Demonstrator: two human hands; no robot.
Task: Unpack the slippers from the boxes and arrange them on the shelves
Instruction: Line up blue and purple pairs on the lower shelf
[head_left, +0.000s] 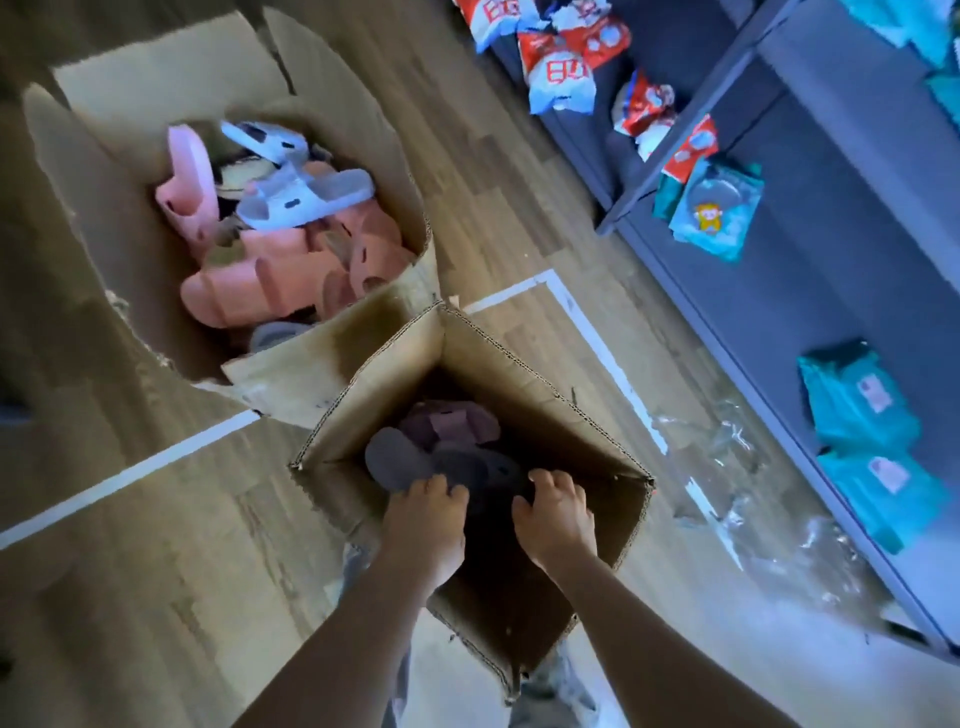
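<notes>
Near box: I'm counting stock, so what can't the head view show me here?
Head view only:
1. Dark slippers in the near box: count hidden by shadow and both hands.
2. Left hand, right hand: grip lost in shadow.
3. Far box: lower layers buried under pink slippers.

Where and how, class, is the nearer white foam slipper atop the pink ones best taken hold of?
Grip the nearer white foam slipper by its broad strap, probably from above: it lies uppermost on the pink slippers in the open brown cardboard box, strap exposed.
</notes>
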